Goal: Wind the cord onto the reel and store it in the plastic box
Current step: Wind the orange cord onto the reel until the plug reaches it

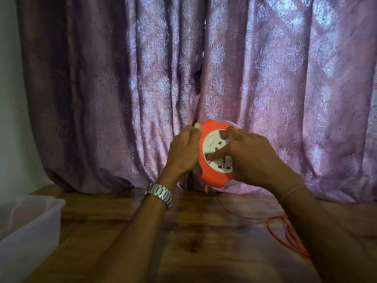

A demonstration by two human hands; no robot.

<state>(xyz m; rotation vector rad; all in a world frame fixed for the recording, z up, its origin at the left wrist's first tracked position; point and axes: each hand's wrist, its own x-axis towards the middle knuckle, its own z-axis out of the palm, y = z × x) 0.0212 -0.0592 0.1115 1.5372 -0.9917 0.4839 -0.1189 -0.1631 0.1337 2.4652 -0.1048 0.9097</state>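
Observation:
A round orange reel (pixel 212 176) with a white socket face is held upright above the wooden table, in front of the curtain. My left hand (pixel 183 152) grips its left rim, thumb on the top edge. My right hand (pixel 248 158) lies over the socket face, its fingers curled into the white centre and its thumb pressed across it. A thin orange cord (pixel 273 231) hangs from the reel's underside and trails in loose loops across the table to the right. The translucent plastic box (pixel 30 227) stands open at the left edge.
A purple patterned curtain (pixel 122 88) hangs right behind the reel down to the table's back edge. The wooden tabletop (pixel 163 242) stretches between the box and the cord. A pale wall (pixel 10 99) shows at the far left.

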